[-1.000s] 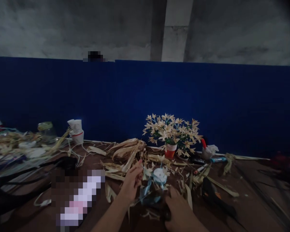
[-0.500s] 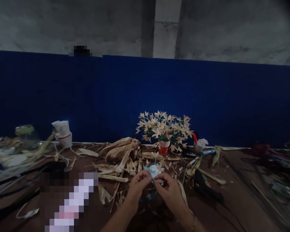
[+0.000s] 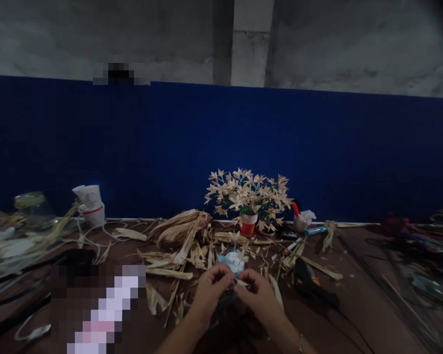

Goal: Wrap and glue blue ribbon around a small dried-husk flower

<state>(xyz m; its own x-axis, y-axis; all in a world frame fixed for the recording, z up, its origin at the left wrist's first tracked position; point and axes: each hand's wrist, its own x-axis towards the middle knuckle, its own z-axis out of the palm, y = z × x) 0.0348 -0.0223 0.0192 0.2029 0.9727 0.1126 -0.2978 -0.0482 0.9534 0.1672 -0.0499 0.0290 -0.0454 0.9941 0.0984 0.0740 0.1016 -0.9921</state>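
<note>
Low in the middle of the view, my left hand (image 3: 212, 292) and my right hand (image 3: 260, 297) meet, fingertips pinched close together. What sits between them is too small and dim to name; a pale sliver shows by the right fingertips. Just beyond the fingers lie a light blue piece (image 3: 225, 259) and a white roundish item (image 3: 237, 260). A single pale husk flower (image 3: 235, 238) rises behind these. Further back stands a red cup (image 3: 248, 226) bearing a bushy bunch of pale flowers (image 3: 245, 191).
Dried corn husks (image 3: 182, 228) are heaped left of the cup. A black glue gun (image 3: 312, 285) with a cord lies to the right. A blue tube (image 3: 315, 230), a glass jar (image 3: 35, 209) and a white cup (image 3: 93, 211) stand or lie near the blue partition (image 3: 221, 128).
The view has shifted slightly, so the surroundings sit a little further left. My fingertips remain together, with small finger movements; the right fingers have turned a little.
</note>
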